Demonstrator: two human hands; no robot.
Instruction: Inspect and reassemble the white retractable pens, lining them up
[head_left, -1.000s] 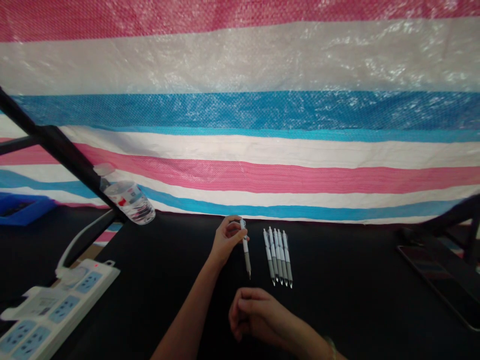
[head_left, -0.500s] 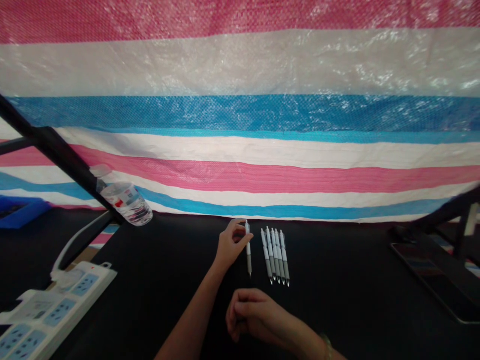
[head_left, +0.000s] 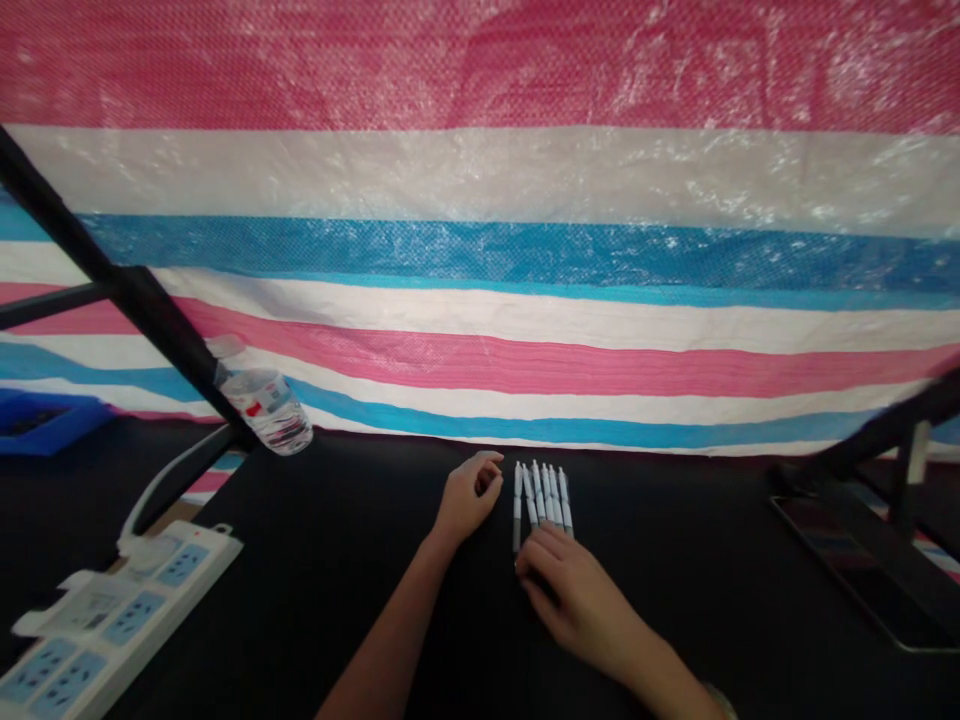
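Note:
Several white pens with grey grips lie side by side, pointing toward me, on the black tabletop. The leftmost pen stands slightly apart from the closely grouped pens. Just left of the row is my left hand, its thumb and index finger curved with a gap between them and no pen inside. My right hand reaches over the near ends of the row and hides most of the pen tips. Its fingers are bent close to the leftmost pen's tip, thumb apart below; exact contact is hidden.
A white power strip with a plugged cable lies at the left. Behind it, a water bottle leans by a black frame bar. A dark flat phone-like device lies at the right. Striped sheeting hangs behind.
The pen held by my left hand now lies at the row's left end, released. My right hand has moved up and forward over the pens' near ends. The view has shifted slightly.

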